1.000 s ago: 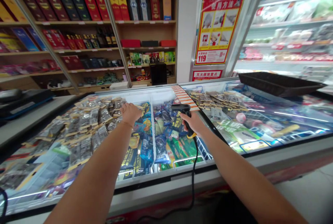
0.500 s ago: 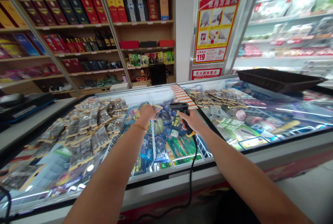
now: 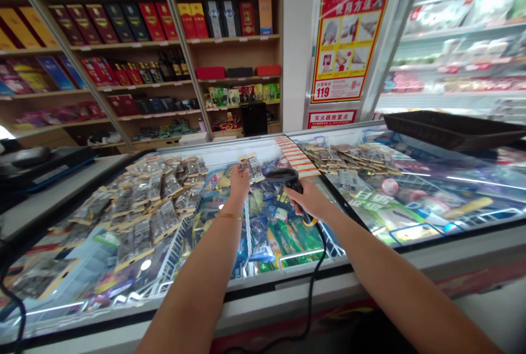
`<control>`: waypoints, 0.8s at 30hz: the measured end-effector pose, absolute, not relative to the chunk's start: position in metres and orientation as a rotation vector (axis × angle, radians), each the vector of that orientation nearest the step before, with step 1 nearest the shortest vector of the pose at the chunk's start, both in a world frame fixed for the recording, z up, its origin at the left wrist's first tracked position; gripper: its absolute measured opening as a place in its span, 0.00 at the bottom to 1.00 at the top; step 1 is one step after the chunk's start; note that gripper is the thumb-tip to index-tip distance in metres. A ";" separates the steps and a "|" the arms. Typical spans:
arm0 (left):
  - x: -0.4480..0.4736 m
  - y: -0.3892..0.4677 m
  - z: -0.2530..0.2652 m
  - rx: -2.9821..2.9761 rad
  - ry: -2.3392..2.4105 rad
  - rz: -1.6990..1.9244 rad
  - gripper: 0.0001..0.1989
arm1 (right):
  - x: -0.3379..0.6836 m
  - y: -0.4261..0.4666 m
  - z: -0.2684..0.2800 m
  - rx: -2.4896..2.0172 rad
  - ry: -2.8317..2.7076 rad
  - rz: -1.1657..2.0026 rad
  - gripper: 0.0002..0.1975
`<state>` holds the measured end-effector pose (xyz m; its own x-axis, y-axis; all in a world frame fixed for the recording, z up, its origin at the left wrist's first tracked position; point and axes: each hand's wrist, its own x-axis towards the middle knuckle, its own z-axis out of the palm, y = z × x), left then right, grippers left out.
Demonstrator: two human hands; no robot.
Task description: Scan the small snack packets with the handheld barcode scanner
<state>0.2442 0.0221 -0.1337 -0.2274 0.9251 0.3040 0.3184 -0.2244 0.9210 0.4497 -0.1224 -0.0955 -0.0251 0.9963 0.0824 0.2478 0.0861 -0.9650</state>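
Wooden shelves (image 3: 234, 53) line the far wall; before them stands a glass-topped freezer (image 3: 267, 296), serving as the work surface. Noted: one small clear packet (image 3: 255, 169), dark contents, tan edges, held up over the freezer's middle, pinched by the left hand (image 3: 239, 183). Right hand (image 3: 309, 200): wrapped around the handle of a black scanner (image 3: 292, 180), whose head is just beside that packet. Similar packets lie in two groups, a larger left pile (image 3: 137, 195) and a smaller right pile (image 3: 354, 158). In my judgement, the scanning is partway through. Whether the held item has been read cannot be told, nor which pile counts as finished.
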 end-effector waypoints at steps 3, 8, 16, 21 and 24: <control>0.245 0.023 -0.136 1.509 1.509 1.456 0.15 | 0.449 -0.126 -0.092 -1.361 -1.490 0.977 0.12; 0.245 0.023 -0.137 1.512 1.528 1.438 0.16 | 0.449 -0.128 -0.089 -1.394 -1.490 0.952 0.12; 0.247 0.014 -0.127 1.500 1.592 1.423 0.14 | 0.450 -0.125 -0.092 -1.361 -1.446 0.979 0.12; 0.245 0.017 -0.129 1.482 1.566 1.428 0.14 | 0.452 -0.123 -0.095 -1.367 -1.444 0.960 0.12; 0.242 0.019 -0.131 1.503 1.633 1.429 0.13 | 0.454 -0.121 -0.094 -1.353 -1.427 0.962 0.12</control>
